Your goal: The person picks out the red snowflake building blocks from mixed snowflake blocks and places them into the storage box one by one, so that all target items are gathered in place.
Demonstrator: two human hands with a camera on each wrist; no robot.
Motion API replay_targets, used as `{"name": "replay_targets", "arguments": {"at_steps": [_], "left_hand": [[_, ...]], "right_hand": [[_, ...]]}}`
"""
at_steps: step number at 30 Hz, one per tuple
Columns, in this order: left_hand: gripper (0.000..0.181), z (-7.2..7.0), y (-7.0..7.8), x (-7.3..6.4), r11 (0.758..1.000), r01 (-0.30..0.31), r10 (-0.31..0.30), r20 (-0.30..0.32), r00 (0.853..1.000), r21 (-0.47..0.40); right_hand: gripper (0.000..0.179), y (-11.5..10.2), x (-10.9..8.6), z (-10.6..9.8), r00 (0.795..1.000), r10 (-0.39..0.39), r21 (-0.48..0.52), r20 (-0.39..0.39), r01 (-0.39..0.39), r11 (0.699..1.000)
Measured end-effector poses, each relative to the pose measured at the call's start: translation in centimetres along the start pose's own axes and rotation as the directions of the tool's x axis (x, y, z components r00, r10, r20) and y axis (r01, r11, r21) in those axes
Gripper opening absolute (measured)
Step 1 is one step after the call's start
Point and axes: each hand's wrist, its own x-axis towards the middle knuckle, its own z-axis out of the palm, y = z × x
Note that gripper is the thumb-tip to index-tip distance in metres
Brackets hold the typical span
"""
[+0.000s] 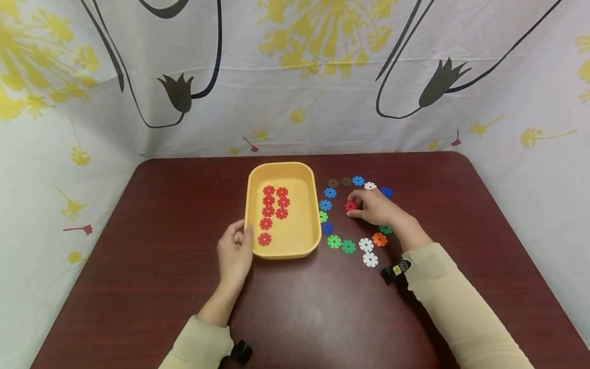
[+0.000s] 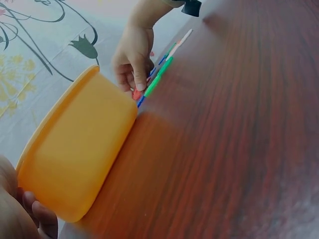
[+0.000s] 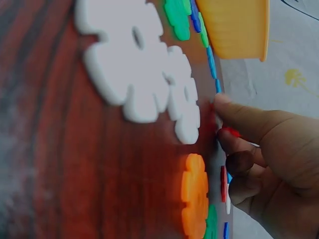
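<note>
My left hand grips the near left side of a yellow plastic tray, its thumb at the rim. Several red notched discs lie inside the tray, mostly in two columns on its left half. To the tray's right, my right hand pinches a red notched disc between thumb and fingers, low over the table. Around that hand, discs of other colours form a rough ring. Another red disc shows beneath the right hand in the right wrist view; from the head view the hand hides it.
The ring includes blue, brown, green, orange and white discs. All lie on a dark reddish-brown table. Behind it hangs a white cloth with a flower print.
</note>
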Motion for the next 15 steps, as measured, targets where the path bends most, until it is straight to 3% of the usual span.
{"name": "replay_targets", "arguments": {"at_steps": [7,15], "left_hand": [[0.032,-0.1,0.0,-0.1,0.999,0.032,-0.032,-0.001,0.999,-0.018],[0.031,0.0,-0.2,-0.1,0.996,0.041,-0.038,0.031,0.999,-0.075]], "right_hand": [[0.035,-0.8,0.3,0.1,0.995,-0.036,0.051,-0.094,0.041,0.998],[0.032,-3.2,0.9,0.0,0.969,-0.118,0.09,-0.216,0.14,0.986]]}}
